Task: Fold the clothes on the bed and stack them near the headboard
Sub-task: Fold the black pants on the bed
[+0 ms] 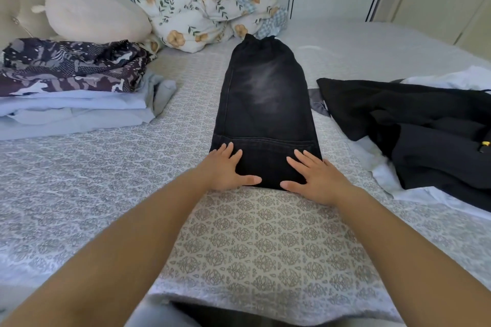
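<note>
Patterned bed [265,241]; headboard [16,2] at 10 o'clock. Black jeans [265,103], long axis 6–12 o'clock. Left hand [225,170] and right hand [316,180] press flat, fingers straight, grasping nothing.

A cream plush pillow [93,10] leans beside a bunched floral duvet [212,8].

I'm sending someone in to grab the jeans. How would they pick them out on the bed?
On the patterned bed cover, look at the middle strip running toward the floral quilt. The black jeans lie there flat, folded lengthwise, under both hands. Unlike the crumpled black garment at right, they are smooth with a faded grey patch.
</note>
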